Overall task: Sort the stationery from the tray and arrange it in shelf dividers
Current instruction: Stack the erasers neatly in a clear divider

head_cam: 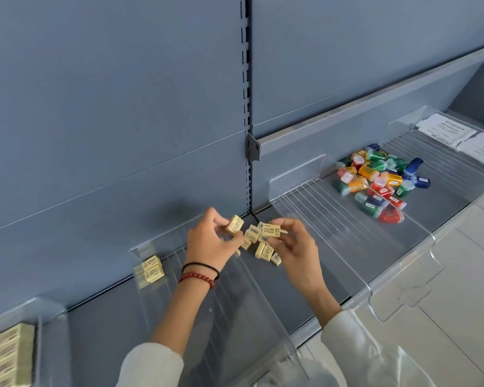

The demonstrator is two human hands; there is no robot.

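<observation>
Holding: one small yellow eraser (234,224) pinched between thumb and fingertips of my left hand (210,245), and a second eraser (271,230) pinched the same way in my right hand (296,248). Both hands are closed narrow on their blocks, just above the shelf (291,303).
Loose erasers (259,245): a jumbled little heap on the shelf between my hands, toward the far wall. Some lie flat, some on edge, several touching.
Stacked erasers (151,270): in the slot to the left, squared up against each other and seen through a clear divider (148,247). I take that as where mine belong.
Coloured cases (375,180): a separate heap in the slot to the right and farther off, well apart from the erasers.
Weight: I judge each block very light. One hand could carry several.
Feel: firm rubber with a slight give. It should not crush or break, so a dropped one is no harm beyond bouncing away.
Surface: the printed faces look wrapped. If that is film, it may be slick under a loose pinch.
Where to take hold: across the two long side faces, thumb on one and fingertips opposite, near the middle so the block does not pivot.
Setting down: flat on the broad face, pushed up to a neighbour, so the row stays square.
</observation>
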